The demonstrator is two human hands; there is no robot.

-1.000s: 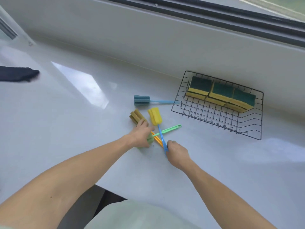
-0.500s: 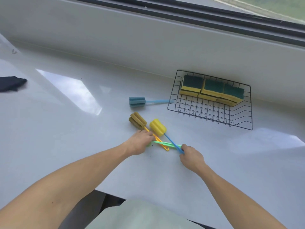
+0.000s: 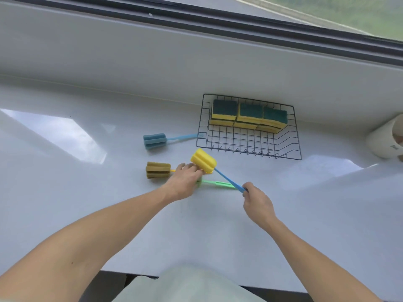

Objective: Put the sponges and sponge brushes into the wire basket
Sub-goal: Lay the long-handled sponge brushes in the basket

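A black wire basket (image 3: 297,136) stands at the back right, with several yellow-and-green sponges (image 3: 248,115) lined up along its far side. My right hand (image 3: 258,203) pinches the end of a blue handle, and that brush's yellow sponge head (image 3: 204,160) is raised just in front of the basket. My left hand (image 3: 185,182) curls over the head of a green-handled brush (image 3: 218,184). The orange handle of an olive-brown sponge brush (image 3: 158,170) runs under its fingers. A blue sponge brush (image 3: 154,141) lies left of the basket.
All of this sits on a white counter (image 3: 87,203) below a white wall and window frame. A white cup (image 3: 386,140) lies on its side at the right edge, beyond the basket.
My right hand has swung the yellow brush so its head points towards the basket and lifts off the counter. My left hand stays on the green brush. The olive-brown brush has turned level.
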